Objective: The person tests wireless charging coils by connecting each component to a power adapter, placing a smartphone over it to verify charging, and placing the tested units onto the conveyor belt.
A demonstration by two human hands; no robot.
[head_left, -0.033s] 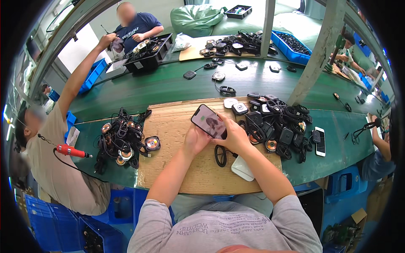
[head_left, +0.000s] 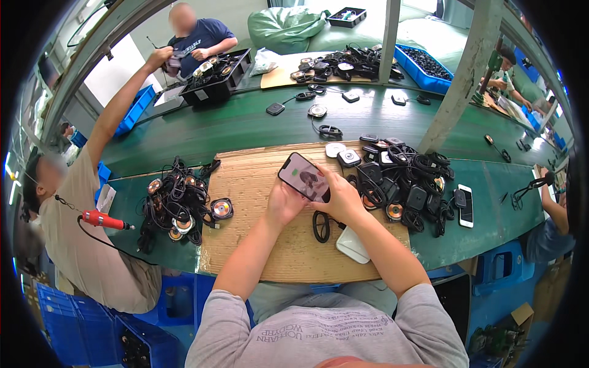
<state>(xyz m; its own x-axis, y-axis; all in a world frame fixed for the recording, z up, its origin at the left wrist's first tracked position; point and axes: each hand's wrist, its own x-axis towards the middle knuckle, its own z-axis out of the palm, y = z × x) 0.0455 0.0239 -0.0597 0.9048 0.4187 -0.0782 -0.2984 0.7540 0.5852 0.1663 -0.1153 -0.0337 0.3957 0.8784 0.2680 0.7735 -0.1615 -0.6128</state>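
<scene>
Above a cardboard sheet (head_left: 245,245), both my hands hold a smartphone (head_left: 304,176) with its screen lit and tilted up. My left hand (head_left: 286,203) wraps its lower left side, while my right hand (head_left: 343,199) grips the right edge, thumb along the side. Under my right wrist lie a coiled black cable (head_left: 321,227) and a white rounded flat box (head_left: 353,245). Just beyond my right hand is a heap of square black pucks with cables (head_left: 411,184). To the left sits another cable heap (head_left: 177,202), beside a single puck with a copper-coloured disc (head_left: 221,208).
A green conveyor belt (head_left: 245,126) crosses behind the cardboard, carrying a few cabled pucks. A white phone (head_left: 466,205) lies at right, near a slanted metal post (head_left: 457,86). At left hangs a red electric screwdriver (head_left: 104,219) by a co-worker's raised arm (head_left: 116,110).
</scene>
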